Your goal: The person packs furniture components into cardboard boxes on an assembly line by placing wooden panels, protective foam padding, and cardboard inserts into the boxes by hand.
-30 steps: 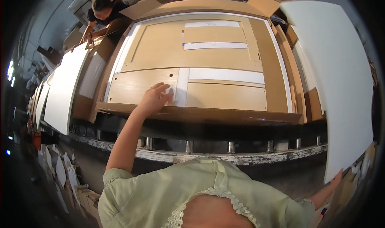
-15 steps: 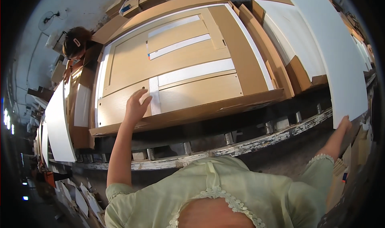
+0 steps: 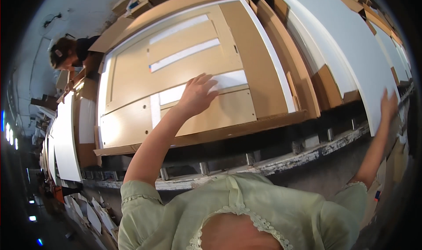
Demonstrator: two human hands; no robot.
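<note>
At right fingers (image 3: pixel 385 97), white panel (image 3: pixel 351 43); long axis pointing away, leftward.

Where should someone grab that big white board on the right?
The big white board looks best gripped by its near end, coming from the person's side and pinching both faces: it's broad and flat with a thin edge, and that end faces the person, close to the right hand.

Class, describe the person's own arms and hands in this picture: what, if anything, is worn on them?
The left hand and right hand wear no gloves. The forearms are bare, with no watch or bracelet visible. The short sleeves are pale green cloth, matching the top, with narrow decorative trim near their ends.
</note>
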